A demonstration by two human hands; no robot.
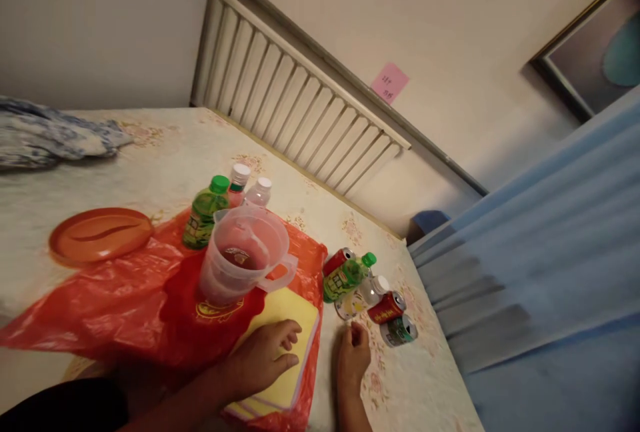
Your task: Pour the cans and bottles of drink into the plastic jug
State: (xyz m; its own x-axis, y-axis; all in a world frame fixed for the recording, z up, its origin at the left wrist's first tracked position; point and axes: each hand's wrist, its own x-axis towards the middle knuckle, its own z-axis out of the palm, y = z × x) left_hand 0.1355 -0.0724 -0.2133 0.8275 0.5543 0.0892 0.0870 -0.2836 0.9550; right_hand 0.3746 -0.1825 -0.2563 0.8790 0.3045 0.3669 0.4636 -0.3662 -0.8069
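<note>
My left hand hovers over or rests on a folded yellow cloth, thumb apart from loosely bent fingers and nothing in it. Just beyond stands a clear plastic measuring jug with some dark liquid inside, its handle towards the right. My right hand, fingers curled in and holding nothing visible, is by the table's right side. In front of it are a clear bottle with a white cap, a green-capped bottle, a red can and a green can. Another red can stands behind.
A red plastic bag lies spread under the jug and cloth. Behind the jug are a green drink bottle and two white-capped bottles. An orange lid lies left, near bunched fabric. A radiator and blue curtain border the table.
</note>
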